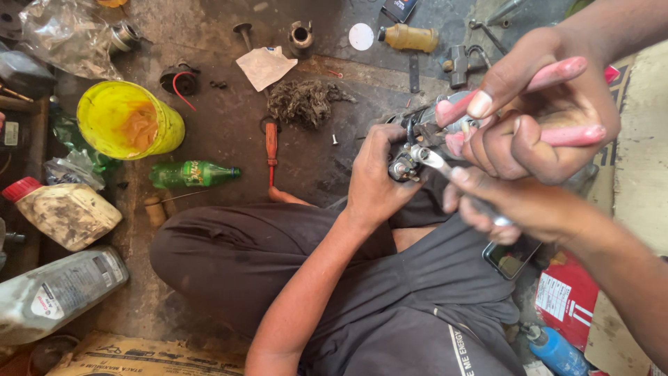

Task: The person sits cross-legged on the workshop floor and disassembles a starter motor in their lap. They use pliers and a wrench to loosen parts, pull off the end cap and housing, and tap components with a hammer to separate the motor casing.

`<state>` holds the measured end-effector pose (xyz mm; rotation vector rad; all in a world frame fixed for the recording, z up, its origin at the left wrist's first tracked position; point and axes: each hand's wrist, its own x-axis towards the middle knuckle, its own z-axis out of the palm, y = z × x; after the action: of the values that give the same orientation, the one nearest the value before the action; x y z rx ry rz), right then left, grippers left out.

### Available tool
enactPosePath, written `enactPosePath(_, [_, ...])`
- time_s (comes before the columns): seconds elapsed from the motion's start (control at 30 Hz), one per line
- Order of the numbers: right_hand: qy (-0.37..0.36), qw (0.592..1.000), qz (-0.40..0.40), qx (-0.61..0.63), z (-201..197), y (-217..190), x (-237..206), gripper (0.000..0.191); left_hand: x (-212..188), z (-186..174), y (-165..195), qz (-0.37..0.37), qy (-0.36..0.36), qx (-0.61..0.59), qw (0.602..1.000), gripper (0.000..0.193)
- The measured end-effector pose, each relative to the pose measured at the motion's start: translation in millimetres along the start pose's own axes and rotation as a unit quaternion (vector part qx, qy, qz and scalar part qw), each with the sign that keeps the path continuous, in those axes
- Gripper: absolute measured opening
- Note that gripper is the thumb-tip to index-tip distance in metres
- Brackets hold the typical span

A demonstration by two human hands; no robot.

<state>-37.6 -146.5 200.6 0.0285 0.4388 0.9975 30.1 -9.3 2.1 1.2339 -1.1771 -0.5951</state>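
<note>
1. The right hand (550, 118) is coming in from the upper right. Its fingers are clamping together around the pink-handled pliers (557, 73), and the thumb is pressing on the upper handle.
2. The left hand (508, 198) is sitting just below it, fingers curling tight around the shaft of a silver wrench (431, 159). The hand is blurred, so I cannot tell the finer grip.
3. Both tool tips are meeting at the small metal assembly (406, 167). It is hanging above the lap of a seated co-worker, whose hand (376, 174) is gripping it from the left.
4. A phone (511, 256) is lying just beneath the hands. An orange-handled screwdriver (271, 143) and a green bottle (191, 174) are lying on the stained floor, well apart.
5. Judgement on risks:
   - The pliers may be slipping off a greasy part and nipping the co-worker's fingers, which are touching the work.
   - The wrench may be rounding the fastener if it is seated at an angle.
   - A loosened piece could be dropping onto the phone or into the floor clutter.
</note>
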Motion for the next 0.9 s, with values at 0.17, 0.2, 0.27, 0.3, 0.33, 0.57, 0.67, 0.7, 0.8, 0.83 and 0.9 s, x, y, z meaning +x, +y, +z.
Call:
enactPosePath(0.17, [-0.018, 0.995, 0.058, -0.082, -32.2, -25.8, -42.9, 0.070, -1.8, 1.9, 0.9, -0.010, 0.013, 0.004, 1.000, 0.070])
enactPosePath(0.2, [-0.008, 0.996, 0.061, -0.070, -30.7, -26.8, -42.6, 0.070, -2.2, 2.2, 1.3, -0.018, 0.013, 0.002, 1.000, 0.071])
enactPosePath(0.27, [-0.006, 0.995, 0.057, -0.086, -32.4, -25.9, -41.1, 0.071, -2.6, 2.7, 2.1, -0.011, 0.018, 0.006, 1.000, 0.071])
enactPosePath(0.3, [-0.005, 0.994, 0.053, -0.093, -31.5, -24.8, -38.6, 0.072, -2.6, 2.8, 2.3, -0.006, 0.020, 0.008, 1.000, 0.071])
enactPosePath(0.33, [-0.016, 0.994, 0.048, -0.097, -31.1, -23.4, -36.7, 0.071, -2.6, 2.8, 2.5, -0.009, 0.018, 0.007, 1.000, 0.070])
enactPosePath(0.57, [0.052, 0.948, 0.107, 0.295, -37.4, -20.4, -41.4, 0.052, -3.0, 3.7, 2.4, -0.025, 0.013, 0.002, 1.000, 0.067])
enactPosePath(0.67, [0.122, 0.965, -0.032, 0.228, -27.0, -1.0, -18.6, 0.042, -4.0, 5.4, 1.8, -0.029, 0.021, 0.002, 0.999, 0.067])
enactPosePath(0.7, [0.160, 0.963, -0.112, 0.185, -24.5, 12.3, -3.0, 0.041, -4.5, 6.1, 1.6, -0.029, 0.026, 0.001, 0.999, 0.066])
enactPosePath(0.8, [0.358, 0.829, -0.424, 0.063, -39.5, 64.8, 53.8, 0.044, -6.1, 7.3, 0.3, -0.020, 0.043, -0.005, 0.999, 0.063])
enactPosePath(0.83, [0.384, 0.790, -0.475, 0.053, -51.3, 84.4, 72.3, 0.047, -6.5, 7.3, -0.4, -0.024, 0.042, -0.003, 0.999, 0.063])
enactPosePath(0.9, [0.328, 0.778, -0.529, 0.085, -84.6, 110.2, 88.1, 0.047, -6.9, 6.7, -2.1, -0.031, 0.039, -0.001, 0.999, 0.061])
